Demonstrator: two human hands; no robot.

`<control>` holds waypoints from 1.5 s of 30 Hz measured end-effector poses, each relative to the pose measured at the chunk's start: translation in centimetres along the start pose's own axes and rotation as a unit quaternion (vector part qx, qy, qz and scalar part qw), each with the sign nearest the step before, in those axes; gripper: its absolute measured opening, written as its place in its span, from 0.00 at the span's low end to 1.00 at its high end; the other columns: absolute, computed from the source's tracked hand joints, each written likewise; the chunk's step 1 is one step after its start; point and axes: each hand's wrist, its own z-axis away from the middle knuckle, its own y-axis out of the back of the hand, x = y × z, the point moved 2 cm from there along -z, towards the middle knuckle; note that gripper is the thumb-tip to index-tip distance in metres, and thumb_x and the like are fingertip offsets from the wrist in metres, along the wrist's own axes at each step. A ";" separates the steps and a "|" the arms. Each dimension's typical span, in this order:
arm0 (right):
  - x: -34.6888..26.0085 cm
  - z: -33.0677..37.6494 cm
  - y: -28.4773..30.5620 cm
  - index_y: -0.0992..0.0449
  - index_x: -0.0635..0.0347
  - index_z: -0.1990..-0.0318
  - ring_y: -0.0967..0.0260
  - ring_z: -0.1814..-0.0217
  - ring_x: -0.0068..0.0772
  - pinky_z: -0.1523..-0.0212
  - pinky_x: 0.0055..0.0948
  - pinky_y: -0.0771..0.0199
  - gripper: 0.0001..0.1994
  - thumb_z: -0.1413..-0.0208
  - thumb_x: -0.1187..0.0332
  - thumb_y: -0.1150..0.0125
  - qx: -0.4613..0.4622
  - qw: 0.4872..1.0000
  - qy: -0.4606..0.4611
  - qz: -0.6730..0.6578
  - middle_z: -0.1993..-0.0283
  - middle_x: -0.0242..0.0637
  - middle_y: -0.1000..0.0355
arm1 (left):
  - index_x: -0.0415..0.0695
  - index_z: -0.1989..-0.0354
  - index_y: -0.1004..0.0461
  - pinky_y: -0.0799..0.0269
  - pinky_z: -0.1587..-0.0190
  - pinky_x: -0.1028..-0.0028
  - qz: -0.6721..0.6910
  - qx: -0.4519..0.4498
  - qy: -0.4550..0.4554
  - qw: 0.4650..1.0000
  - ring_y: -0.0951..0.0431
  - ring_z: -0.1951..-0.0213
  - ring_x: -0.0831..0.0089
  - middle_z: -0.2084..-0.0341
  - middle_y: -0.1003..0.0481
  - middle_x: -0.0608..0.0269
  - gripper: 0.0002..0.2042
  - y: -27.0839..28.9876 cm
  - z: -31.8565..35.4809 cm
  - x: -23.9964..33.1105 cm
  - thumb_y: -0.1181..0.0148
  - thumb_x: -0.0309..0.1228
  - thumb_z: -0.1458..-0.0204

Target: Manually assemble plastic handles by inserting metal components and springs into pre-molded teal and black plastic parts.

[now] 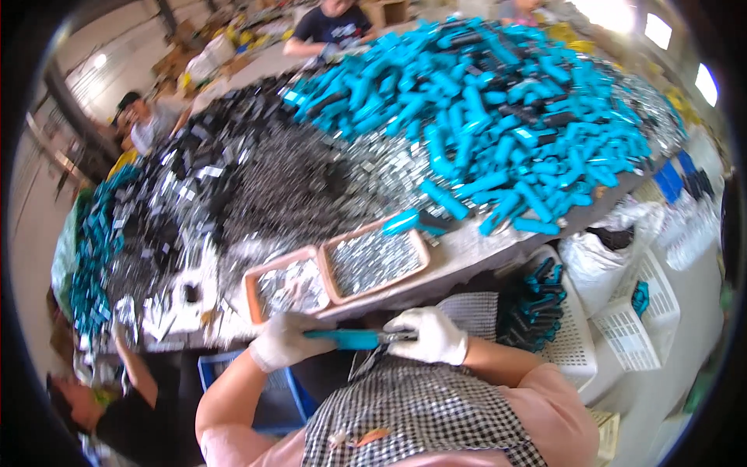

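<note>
In front of my apron I hold a teal plastic handle, lying roughly level between both hands. My left hand, in a white glove, is closed round its left end. Also gloved, my right hand pinches the dark, metallic-looking piece at the right end; my fingers partly hide it, and its exact kind is unclear. Just beyond my hands, on the table edge, are two orange-pink trays: the left tray has pale metal pieces in it, the right tray small silvery ones.
A big heap of teal handles covers the far right tabletop, with dark parts heaped left. White crates and a white sack stand at right. A blue crate is below left. Co-workers sit around the table.
</note>
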 end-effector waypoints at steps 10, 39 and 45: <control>-1.6 -1.6 -4.2 0.21 0.61 0.57 0.21 0.64 0.48 0.63 0.37 0.22 0.27 0.62 0.54 0.22 -0.095 0.995 -0.038 -0.012 0.65 0.47 0.22 | 0.36 0.71 0.20 0.30 0.71 0.70 0.273 0.001 0.016 0.962 0.26 0.77 0.75 0.82 0.26 0.59 0.18 -5.3 1.2 -2.2 0.45 0.40 0.41; -1.0 -3.1 -4.6 0.20 0.54 0.65 0.24 0.73 0.48 0.70 0.42 0.24 0.17 0.57 0.52 0.29 -0.058 0.989 -0.057 0.120 0.75 0.43 0.24 | 0.40 0.66 0.22 0.24 0.56 0.64 0.097 0.208 -0.232 0.945 0.20 0.59 0.59 0.66 0.20 0.56 0.08 -3.7 -1.0 -3.8 0.31 0.24 0.54; -1.8 -2.7 -5.0 0.20 0.53 0.66 0.23 0.73 0.43 0.71 0.39 0.24 0.16 0.57 0.52 0.30 -0.049 0.984 -0.017 0.172 0.74 0.39 0.23 | 0.40 0.67 0.28 0.26 0.48 0.59 0.003 0.225 -0.258 0.940 0.22 0.52 0.50 0.62 0.21 0.52 0.09 -6.7 -0.2 -3.5 0.34 0.20 0.55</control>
